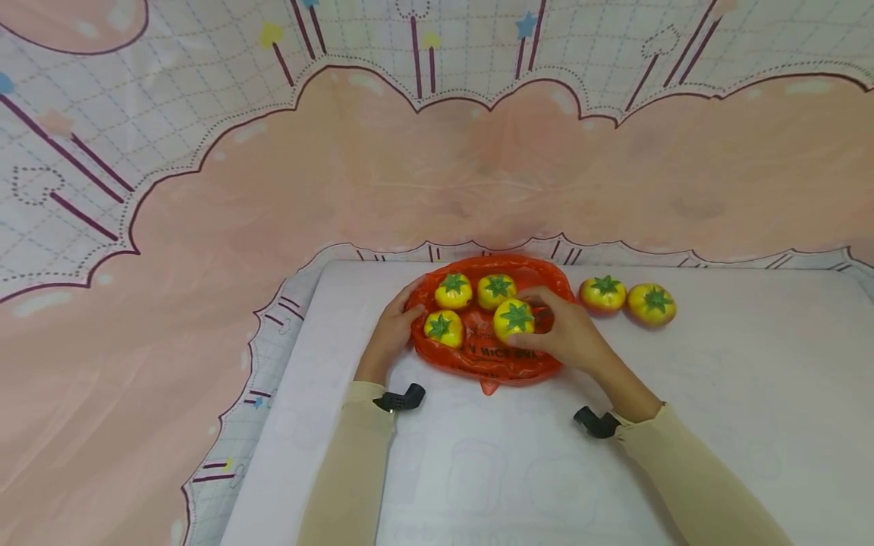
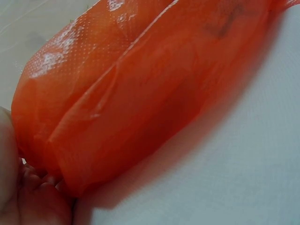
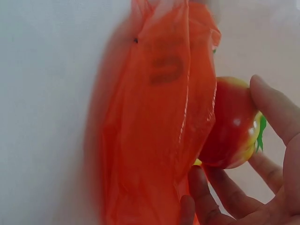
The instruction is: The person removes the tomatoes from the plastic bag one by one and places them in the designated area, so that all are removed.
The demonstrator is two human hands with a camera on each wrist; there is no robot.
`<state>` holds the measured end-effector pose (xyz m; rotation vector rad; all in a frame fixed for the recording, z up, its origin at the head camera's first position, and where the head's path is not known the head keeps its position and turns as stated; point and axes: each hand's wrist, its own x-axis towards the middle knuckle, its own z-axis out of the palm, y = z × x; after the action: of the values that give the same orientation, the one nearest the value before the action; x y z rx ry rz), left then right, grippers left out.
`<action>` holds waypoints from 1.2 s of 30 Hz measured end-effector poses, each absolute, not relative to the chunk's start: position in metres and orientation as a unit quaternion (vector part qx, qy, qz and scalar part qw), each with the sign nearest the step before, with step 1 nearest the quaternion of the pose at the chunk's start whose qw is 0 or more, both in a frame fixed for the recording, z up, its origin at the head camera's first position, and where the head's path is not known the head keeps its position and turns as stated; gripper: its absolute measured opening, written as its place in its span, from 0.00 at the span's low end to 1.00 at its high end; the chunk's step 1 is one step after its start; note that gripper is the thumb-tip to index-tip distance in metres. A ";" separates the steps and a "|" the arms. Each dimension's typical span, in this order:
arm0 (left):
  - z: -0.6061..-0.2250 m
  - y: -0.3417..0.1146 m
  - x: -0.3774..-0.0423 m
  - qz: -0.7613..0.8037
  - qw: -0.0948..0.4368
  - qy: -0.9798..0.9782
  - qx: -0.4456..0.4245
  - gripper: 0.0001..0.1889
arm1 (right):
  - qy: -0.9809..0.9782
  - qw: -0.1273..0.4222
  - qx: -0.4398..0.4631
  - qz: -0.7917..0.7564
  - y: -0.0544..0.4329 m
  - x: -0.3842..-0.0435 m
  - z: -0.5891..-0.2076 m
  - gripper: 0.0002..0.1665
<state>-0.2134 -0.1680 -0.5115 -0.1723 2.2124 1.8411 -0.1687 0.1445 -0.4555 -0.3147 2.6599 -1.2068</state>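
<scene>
A red plastic bag lies spread wide with its rim rolled into an oval and dark print on it. My left hand grips its left side, thumb over the rim; the left wrist view shows the bag's wall by the fingers. Between thumb and fingers, my right hand holds a yellow-and-red tomato with a green star-shaped top, over the bag's opening. From the right wrist, this tomato appears beside the bag's wall. Three similar tomatoes, including one at the front left, sit inside the bag.
Two more tomatoes stand side by side right of the bag, the nearer-to-bag one and its neighbour. The white tabletop extends to a patterned cloth backdrop behind and at left.
</scene>
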 end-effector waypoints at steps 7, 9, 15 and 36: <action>-0.512 -0.169 -0.215 0.638 0.131 0.757 -0.058 0.27 | 0.902 0.087 -0.109 -0.408 0.151 -0.169 -0.453 0.48; -0.512 -0.169 -0.216 0.638 0.131 0.756 -0.058 0.27 | 0.901 0.085 -0.109 -0.412 0.153 -0.169 -0.453 0.48; -0.512 -0.169 -0.216 0.637 0.131 0.757 -0.065 0.27 | 0.898 0.086 -0.102 -0.420 0.160 -0.170 -0.455 0.48; -0.509 -0.170 -0.213 0.635 0.134 0.758 -0.058 0.27 | 0.894 0.066 -0.056 -0.440 0.182 -0.157 -0.441 0.49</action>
<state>-0.2127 -0.1699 -0.5094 -0.1687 2.1980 1.8423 -0.1565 0.1822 -0.4414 -0.1695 2.6965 -1.3256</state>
